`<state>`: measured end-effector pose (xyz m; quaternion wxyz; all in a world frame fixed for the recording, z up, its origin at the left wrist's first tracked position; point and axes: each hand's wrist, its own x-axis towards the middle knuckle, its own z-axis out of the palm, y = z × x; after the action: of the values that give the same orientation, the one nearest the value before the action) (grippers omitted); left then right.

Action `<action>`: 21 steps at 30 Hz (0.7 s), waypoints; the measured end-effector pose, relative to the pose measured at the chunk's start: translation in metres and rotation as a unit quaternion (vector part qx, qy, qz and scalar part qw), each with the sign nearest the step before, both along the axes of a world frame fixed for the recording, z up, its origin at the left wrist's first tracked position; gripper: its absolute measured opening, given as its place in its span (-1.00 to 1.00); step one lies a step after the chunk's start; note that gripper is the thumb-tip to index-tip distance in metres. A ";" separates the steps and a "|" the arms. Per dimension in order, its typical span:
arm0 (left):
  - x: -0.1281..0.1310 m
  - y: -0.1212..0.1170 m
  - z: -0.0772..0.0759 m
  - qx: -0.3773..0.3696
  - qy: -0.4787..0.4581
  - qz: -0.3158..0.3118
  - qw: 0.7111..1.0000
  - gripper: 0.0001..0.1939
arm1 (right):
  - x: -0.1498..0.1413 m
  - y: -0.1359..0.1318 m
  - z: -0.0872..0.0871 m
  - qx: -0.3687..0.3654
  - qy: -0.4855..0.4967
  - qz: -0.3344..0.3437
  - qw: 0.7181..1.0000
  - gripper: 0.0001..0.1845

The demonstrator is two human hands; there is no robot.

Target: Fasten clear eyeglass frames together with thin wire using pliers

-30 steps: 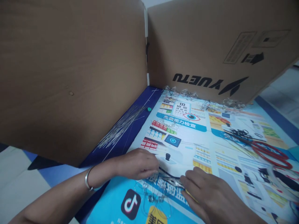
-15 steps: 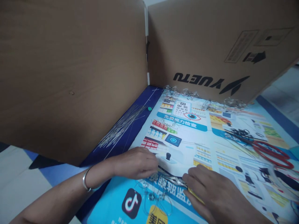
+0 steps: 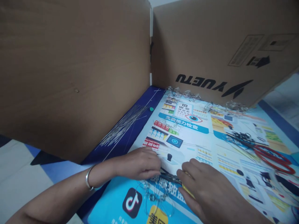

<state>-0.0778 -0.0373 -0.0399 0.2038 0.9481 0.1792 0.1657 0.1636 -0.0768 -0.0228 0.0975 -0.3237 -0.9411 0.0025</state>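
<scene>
Landmark: red-handled scissors [image 3: 255, 147], lying on the printed sheet [image 3: 109, 199] that covers most of the worktop [image 3: 157, 101]; all places below are from these.
Pliers: yellow-handled pliers [image 3: 171, 178], left of the scissors and nearer the wearer, between the two hands.
Pliers axis: long axis slants, roughly parallel to the scissors. Nose points left and slightly away from the wearer, at the left fingertips; handles run back right, into the palm.
Right hand: right hand [image 3: 198, 183], nearer the wearer than the scissors and left of them, wrapped round the plier handles.
Left hand: left hand [image 3: 142, 163], well left of the scissors; fingers curled, thumb pressed against them right at the plier nose. Can't tell what, if anything, is pinched; fingers block it.
Just changed: right hand has shifted toward the left, gap between hands is smaller, plier metal looks darker, maybe rolled. Left hand about the same; view slid a little.
Meaning: my read, the work is all at the plier nose. Loose parts look untouched.
Bead-and-wire piece: clear bead-and-wire piece [image 3: 152, 197] left of the scissors, nearer the wearer, just below the pliers.
Black rings: small pile of black rings [image 3: 244, 136] just beyond the scissors.
Straight wires: bundle of straight wires [image 3: 123, 124] well left of the scissors, by the left cardboard panel [image 3: 70, 62].
Clear parts: row of clear parts [image 3: 233, 106] beyond the scissors, along the back cardboard panel [image 3: 198, 46].
</scene>
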 end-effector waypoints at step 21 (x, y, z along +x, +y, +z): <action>0.005 -0.007 -0.001 -0.074 0.039 0.072 0.994 -0.90 | -0.006 -0.002 0.005 0.080 -0.076 0.073 0.991 -0.84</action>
<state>-0.0730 -0.0447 -0.0405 0.2536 0.9209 0.2666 0.1289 0.1577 -0.0783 -0.0178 0.0512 -0.2441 -0.9642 -0.0902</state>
